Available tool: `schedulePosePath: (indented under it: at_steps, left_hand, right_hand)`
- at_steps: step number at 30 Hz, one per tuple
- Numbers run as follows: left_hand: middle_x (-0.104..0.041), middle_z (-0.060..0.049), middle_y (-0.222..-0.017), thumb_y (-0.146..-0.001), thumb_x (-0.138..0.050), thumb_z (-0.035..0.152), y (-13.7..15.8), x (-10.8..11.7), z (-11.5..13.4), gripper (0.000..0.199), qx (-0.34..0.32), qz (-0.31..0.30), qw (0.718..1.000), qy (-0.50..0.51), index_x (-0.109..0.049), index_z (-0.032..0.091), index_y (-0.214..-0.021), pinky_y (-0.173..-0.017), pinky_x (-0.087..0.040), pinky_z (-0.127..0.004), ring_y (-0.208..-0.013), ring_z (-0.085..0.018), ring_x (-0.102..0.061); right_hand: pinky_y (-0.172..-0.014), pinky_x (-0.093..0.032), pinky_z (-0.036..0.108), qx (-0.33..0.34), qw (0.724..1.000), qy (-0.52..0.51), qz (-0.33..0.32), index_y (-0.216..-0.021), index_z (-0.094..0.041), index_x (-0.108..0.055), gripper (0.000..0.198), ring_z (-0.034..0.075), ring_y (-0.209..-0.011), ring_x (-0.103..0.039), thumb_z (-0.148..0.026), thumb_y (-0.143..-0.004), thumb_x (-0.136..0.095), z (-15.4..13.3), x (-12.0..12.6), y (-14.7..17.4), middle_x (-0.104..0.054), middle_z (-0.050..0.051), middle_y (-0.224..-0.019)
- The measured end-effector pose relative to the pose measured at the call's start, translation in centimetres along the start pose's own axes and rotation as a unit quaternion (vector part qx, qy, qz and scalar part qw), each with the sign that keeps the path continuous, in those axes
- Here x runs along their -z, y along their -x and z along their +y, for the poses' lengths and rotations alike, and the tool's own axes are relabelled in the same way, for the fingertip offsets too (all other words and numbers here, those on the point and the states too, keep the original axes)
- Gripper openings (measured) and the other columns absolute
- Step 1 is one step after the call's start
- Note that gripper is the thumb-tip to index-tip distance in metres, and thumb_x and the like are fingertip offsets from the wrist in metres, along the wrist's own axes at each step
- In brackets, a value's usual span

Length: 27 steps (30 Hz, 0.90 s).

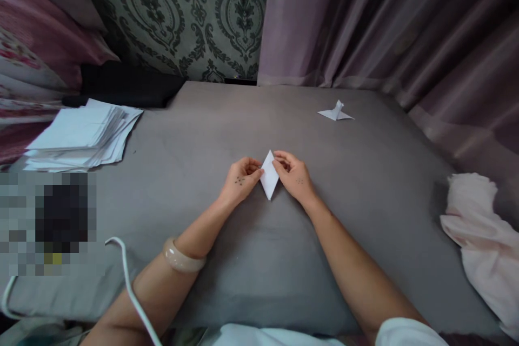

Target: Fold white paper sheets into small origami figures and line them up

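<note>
A white sheet of paper folded into a narrow diamond (270,177) stands point-up between my hands, over the middle of the grey cloth surface. My left hand (242,178) pinches its left corner between thumb and fingers. On the opposite side, my right hand (295,174) grips the right edge, thumb on the near face and fingers behind. The fingertips at the back of the paper are partly hidden. Farther off to the right sits a folded paper figure (336,112) with two spread points and an upright middle, apart from both hands.
A stack of white paper (81,135) lies at the left, beside a black cloth (130,84). A white cable (130,281) crosses my left forearm. Pale pink fabric (478,232) is bunched at the right edge. Purple curtains (308,21) hang behind the grey surface (227,119).
</note>
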<state>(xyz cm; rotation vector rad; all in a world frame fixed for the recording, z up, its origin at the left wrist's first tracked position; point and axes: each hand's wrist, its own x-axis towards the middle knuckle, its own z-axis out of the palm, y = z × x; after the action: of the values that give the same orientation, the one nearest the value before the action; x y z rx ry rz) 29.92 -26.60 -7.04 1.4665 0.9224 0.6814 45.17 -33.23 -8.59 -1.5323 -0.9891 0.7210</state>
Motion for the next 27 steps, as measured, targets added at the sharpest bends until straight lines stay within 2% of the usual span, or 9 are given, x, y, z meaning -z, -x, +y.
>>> schedulePosePath:
  at_steps: [2, 5, 9, 14, 17, 20, 27]
  left_hand:
    - [-0.064, -0.002, -0.07, -0.076, -0.064, 0.02, 0.1, 0.2, -0.1, 0.01, -0.035, 0.02, 0.996, -0.074, -0.064, 0.016, -0.085, -0.06, -0.041, -0.024, -0.063, -0.013, -0.057]
    - [-0.064, -0.002, -0.07, -0.078, -0.06, 0.018, 0.3, 0.4, 0.1, 0.007, -0.061, 0.036, 0.985, -0.156, -0.066, 0.018, -0.083, -0.061, -0.04, -0.025, -0.063, -0.015, -0.056]
    - [-0.062, -0.002, -0.071, -0.079, -0.057, 0.016, 0.2, 0.5, 0.2, 0.009, -0.101, 0.031, 0.967, -0.232, -0.066, 0.019, -0.081, -0.065, -0.04, -0.027, -0.064, -0.015, -0.054]
    - [-0.059, -0.007, -0.088, -0.078, -0.049, 0.01, 0.3, 1.0, 0.3, 0.022, -0.136, -0.031, 0.942, -0.305, -0.068, 0.017, -0.088, -0.072, -0.044, -0.03, -0.076, -0.017, -0.056]
    - [-0.057, -0.008, -0.095, -0.074, -0.053, 0.013, 0.3, 1.8, 0.7, 0.029, -0.122, -0.077, 0.934, -0.326, -0.068, 0.017, -0.098, -0.073, -0.046, -0.031, -0.083, -0.019, -0.056]
    - [-0.057, -0.008, -0.097, -0.073, -0.06, 0.022, 0.2, 2.4, 0.9, 0.031, -0.111, -0.103, 0.936, -0.318, -0.067, 0.017, -0.102, -0.072, -0.047, -0.031, -0.084, -0.02, -0.056]
    - [-0.059, -0.006, -0.09, -0.076, -0.057, 0.021, -0.2, 2.5, 0.9, 0.021, -0.1, -0.088, 0.945, -0.297, -0.07, 0.017, -0.091, -0.071, -0.045, -0.029, -0.077, -0.017, -0.056]
  right_hand:
    - [-0.073, -0.048, 0.03, 0.056, 0.996, 0.07, 0.031, -0.107, -0.023, -0.065, 0.026, 0.015, -0.08, -0.062, -0.025, -0.082, -0.058, 0.0, 0.4, 0.0, -0.068, 0.006, -0.102]
    - [-0.074, -0.048, 0.029, 0.117, 0.984, 0.135, -0.012, -0.095, -0.022, -0.068, 0.022, 0.014, -0.082, -0.061, -0.017, -0.083, -0.051, -0.3, 1.0, 0.4, -0.066, 0.005, -0.098]
    - [-0.084, -0.047, 0.032, 0.144, 0.966, 0.201, -0.078, -0.094, -0.022, -0.069, 0.024, 0.016, -0.09, -0.06, -0.014, -0.082, -0.05, -0.7, 1.2, 1.1, -0.063, 0.004, -0.097]
    - [-0.093, -0.044, 0.036, 0.156, 0.939, 0.288, -0.107, -0.102, -0.023, -0.067, 0.033, 0.02, -0.099, -0.056, -0.009, -0.076, -0.052, -0.8, 1.1, 1.6, -0.06, 0.006, -0.099]
    - [-0.095, -0.044, 0.036, 0.152, 0.935, 0.298, -0.118, -0.106, -0.022, -0.066, 0.038, 0.021, -0.101, -0.055, -0.01, -0.072, -0.056, -0.8, 1.3, 1.5, -0.057, 0.007, -0.104]
    - [-0.094, -0.044, 0.036, 0.147, 0.94, 0.287, -0.11, -0.105, -0.022, -0.066, 0.03, 0.021, -0.101, -0.055, -0.018, -0.076, -0.059, -0.8, 1.3, 1.5, -0.057, 0.007, -0.104]
    - [-0.09, -0.045, 0.034, 0.129, 0.954, 0.251, -0.103, -0.097, -0.022, -0.067, 0.019, 0.018, -0.097, -0.058, -0.019, -0.081, -0.057, -0.9, 1.3, 1.3, -0.058, 0.006, -0.103]
